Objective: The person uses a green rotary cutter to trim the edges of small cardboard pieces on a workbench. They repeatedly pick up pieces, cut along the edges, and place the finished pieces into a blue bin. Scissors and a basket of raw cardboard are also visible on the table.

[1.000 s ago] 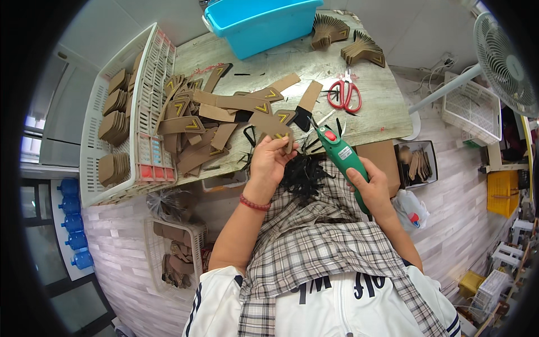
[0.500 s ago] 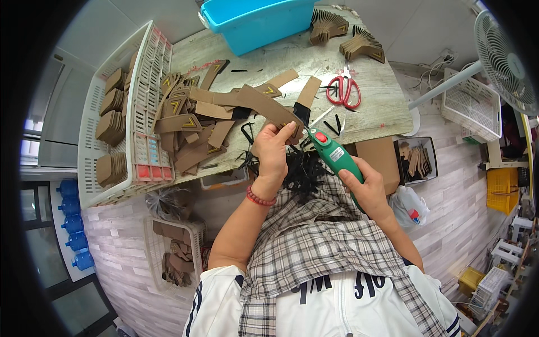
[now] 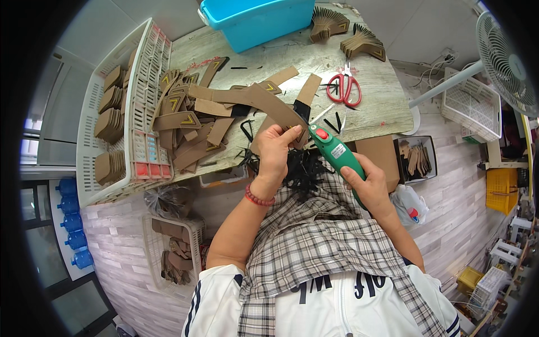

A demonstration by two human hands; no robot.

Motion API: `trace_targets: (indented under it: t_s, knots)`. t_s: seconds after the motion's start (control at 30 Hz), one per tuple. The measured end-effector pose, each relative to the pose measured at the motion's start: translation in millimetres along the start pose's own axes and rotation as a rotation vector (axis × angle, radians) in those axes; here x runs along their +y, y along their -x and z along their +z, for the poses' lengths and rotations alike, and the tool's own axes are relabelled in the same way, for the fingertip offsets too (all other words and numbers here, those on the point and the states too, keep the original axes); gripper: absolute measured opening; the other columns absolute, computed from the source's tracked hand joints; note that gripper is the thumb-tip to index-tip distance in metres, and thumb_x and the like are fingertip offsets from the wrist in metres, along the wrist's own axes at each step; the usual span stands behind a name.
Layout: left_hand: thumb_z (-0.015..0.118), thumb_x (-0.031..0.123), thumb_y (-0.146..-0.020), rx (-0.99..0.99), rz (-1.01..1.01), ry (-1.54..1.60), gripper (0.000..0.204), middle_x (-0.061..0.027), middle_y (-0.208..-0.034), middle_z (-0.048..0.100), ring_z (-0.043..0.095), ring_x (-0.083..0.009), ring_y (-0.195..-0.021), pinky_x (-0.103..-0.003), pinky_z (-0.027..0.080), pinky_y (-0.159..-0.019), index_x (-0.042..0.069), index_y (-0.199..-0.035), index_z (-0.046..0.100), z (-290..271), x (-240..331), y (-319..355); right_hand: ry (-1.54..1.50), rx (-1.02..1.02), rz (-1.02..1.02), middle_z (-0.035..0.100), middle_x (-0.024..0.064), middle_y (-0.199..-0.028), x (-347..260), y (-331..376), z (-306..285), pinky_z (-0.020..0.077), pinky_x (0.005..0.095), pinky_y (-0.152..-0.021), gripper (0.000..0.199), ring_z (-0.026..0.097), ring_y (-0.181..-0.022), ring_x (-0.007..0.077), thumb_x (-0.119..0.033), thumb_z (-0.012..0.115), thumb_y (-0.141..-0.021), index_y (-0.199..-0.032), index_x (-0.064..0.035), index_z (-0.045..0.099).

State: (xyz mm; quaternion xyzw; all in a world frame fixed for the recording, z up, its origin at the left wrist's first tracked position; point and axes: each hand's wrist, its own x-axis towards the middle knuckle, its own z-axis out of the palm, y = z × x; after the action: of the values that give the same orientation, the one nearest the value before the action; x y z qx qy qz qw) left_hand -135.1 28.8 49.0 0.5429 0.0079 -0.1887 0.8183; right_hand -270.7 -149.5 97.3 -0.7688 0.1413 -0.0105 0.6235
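Note:
My left hand (image 3: 273,151) pinches the end of a long brown fabric strip (image 3: 266,101) between thumb and fingers. The strip reaches up and left over the pile, curving toward its held end. My right hand (image 3: 369,182) is wrapped round a green handheld electric cutter (image 3: 338,154) with a red button. The cutter's head meets the strip's edge beside my left fingertips; the exact contact is too small to make out. Below it, a tangle of black trimmings (image 3: 306,171) hangs at the table's front edge. A tan strip with a black end (image 3: 307,90) lies just beyond.
Brown pieces with yellow chevrons (image 3: 181,121) are heaped beside a white basket (image 3: 151,106) holding stacked pieces. Red-handled scissors (image 3: 352,92), a blue tub (image 3: 258,25) and two fanned stacks (image 3: 362,42) sit farther back. A fan (image 3: 502,59) stands at right.
The held strip has turned and now bends more, with another brown layer showing beneath it. The cutter has shifted slightly right and down along its edge.

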Motion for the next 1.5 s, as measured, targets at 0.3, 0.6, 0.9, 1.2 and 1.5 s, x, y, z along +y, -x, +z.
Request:
trace_targets:
  t_s: [0.3, 0.6, 0.9, 1.2, 1.5]
  knots:
    - [0.064, 0.006, -0.088, 0.013, -0.032, -0.028, 0.009, -0.0071, -0.084, 0.069, 0.065, -0.0142, -0.069, -0.026, 0.052, -0.064, -0.001, -0.092, 0.065, -5.8, -0.5, 1.0, -0.031, 0.006, 0.003, 0.062, 0.0014, -0.076, -0.2, -11.8, 1.4, 0.0451, 0.0226, -0.057, 0.039, 0.055, -0.064, 0.0060, -0.025, 0.070, -0.087, -0.115, 0.0001, 0.061]
    - [0.064, 0.010, -0.085, 0.011, 0.424, -0.805, 0.044, -0.0126, -0.101, 0.060, 0.061, -0.0233, -0.088, -0.036, 0.049, -0.074, 0.002, -0.126, 0.050, -16.5, -19.8, -34.5, -0.076, 0.104, 0.060, 0.061, 0.0016, -0.076, 21.0, -2.0, -15.3, 0.0454, 0.0222, -0.055, 0.037, 0.054, -0.060, 0.0061, -0.023, 0.068, -0.088, -0.115, 0.0012, 0.061]
    - [0.070, 0.007, -0.075, 0.246, 0.512, -1.397, 0.035, -0.0151, -0.112, 0.048, 0.047, -0.0339, -0.106, -0.042, 0.039, -0.090, 0.001, -0.107, 0.056, -38.1, -21.0, -56.3, -0.083, 0.099, 0.072, 0.060, 0.0012, -0.074, 21.9, -0.3, -16.9, 0.0444, 0.0223, -0.054, 0.036, 0.053, -0.059, 0.0061, -0.026, 0.068, -0.089, -0.113, 0.0005, 0.062]
    - [0.062, -0.001, -0.087, 0.246, 0.356, -0.132, 0.012, -0.0025, -0.089, 0.066, 0.059, -0.0080, -0.077, -0.022, 0.048, -0.073, -0.001, -0.099, 0.063, -14.6, 5.8, -46.0, -0.093, 0.101, 0.038, 0.061, 0.0006, -0.073, 9.1, -6.0, -3.5, 0.0445, 0.0226, -0.054, 0.038, 0.053, -0.060, 0.0057, -0.026, 0.068, -0.089, -0.115, -0.0004, 0.062]
    - [0.065, 0.006, -0.088, 0.149, 0.101, 0.344, 0.009, -0.0063, -0.090, 0.068, 0.064, -0.0147, -0.077, -0.029, 0.051, -0.071, 0.004, -0.096, 0.061, 29.3, 16.3, -35.3, -0.105, 0.105, -0.006, 0.061, 0.0001, -0.073, -3.9, -10.6, 0.8, 0.0431, 0.0220, -0.054, 0.037, 0.052, -0.060, 0.0051, -0.026, 0.068, -0.089, -0.114, 0.0011, 0.062]
